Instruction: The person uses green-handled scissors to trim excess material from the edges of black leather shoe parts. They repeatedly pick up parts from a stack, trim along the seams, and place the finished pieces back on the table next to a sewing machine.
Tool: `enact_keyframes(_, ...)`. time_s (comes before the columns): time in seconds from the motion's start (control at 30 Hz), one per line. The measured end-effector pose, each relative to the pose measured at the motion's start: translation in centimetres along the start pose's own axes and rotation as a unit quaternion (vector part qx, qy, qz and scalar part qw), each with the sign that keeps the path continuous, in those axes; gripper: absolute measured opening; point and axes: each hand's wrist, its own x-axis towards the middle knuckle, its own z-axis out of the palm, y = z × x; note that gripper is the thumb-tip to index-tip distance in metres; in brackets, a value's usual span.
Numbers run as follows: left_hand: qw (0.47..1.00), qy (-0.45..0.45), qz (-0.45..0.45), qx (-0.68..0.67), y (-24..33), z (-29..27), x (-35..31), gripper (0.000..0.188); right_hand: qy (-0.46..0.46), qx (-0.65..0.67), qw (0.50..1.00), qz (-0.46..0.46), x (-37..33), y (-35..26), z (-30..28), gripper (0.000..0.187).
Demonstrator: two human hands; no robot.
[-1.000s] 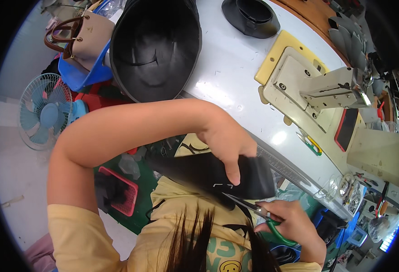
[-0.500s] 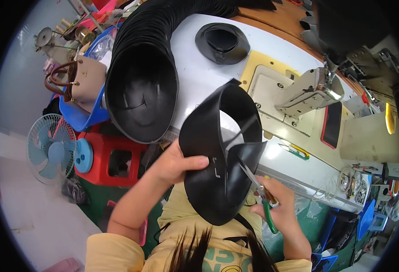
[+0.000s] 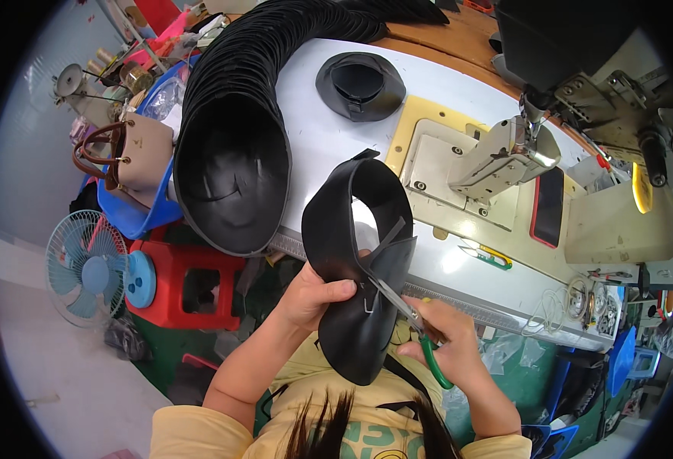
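Observation:
My left hand grips a black, smooth shoe upper by its side, thumb on the outside. The piece stands upright before my chest, its looped opening facing up, with small white marks on its face. A thin dark strip sticks out across the opening. In my right hand is a pair of scissors with green handles. Their blades lie against the upper beside the slit near my left thumb; whether they are closed on the edge I cannot make out.
A long nested stack of black uppers curves along the white table, with a single upper beside it. On the right stand a sewing machine, a phone and a yellow-green thread snipper. A red stool and fan are left.
The scissor blades have moved left and up onto the upper near my left thumb. The upper has turned slightly and shifted left. The view has shifted a little.

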Motion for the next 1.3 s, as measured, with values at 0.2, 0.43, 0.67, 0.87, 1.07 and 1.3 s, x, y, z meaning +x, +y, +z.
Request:
enact_keyframes(0.2,1.000,0.008,-0.006,-0.004,-0.5,0.6,0.1,0.040,0.012,0.043,0.999,-0.022,-0.3,0.5,0.5,0.062)
enact_keyframes(0.43,0.997,0.028,-0.035,-0.062,0.1,1.9,-0.2,0.045,0.063,-0.110,0.992,-0.029,-1.1,0.0,-0.5,0.062)
enact_keyframes(0.67,0.991,0.005,0.037,0.128,0.6,2.9,0.1,0.033,0.047,-0.044,0.998,-0.009,-1.7,-0.3,-1.1,0.061)
enact_keyframes(0.87,0.982,-0.025,0.066,0.172,-0.2,2.7,0.0,0.028,0.062,-0.031,0.998,0.003,-1.3,-1.0,-0.6,0.062)
enact_keyframes(1.07,0.975,-0.024,0.083,0.202,-0.5,2.5,-0.1,0.027,0.102,-0.107,0.989,-0.008,-1.8,-1.3,-0.5,0.063)
enact_keyframes(1.3,0.957,-0.033,0.089,0.273,-1.1,3.3,-0.2,0.035,0.125,-0.124,0.984,-0.031,-1.3,-1.9,-0.6,0.068)
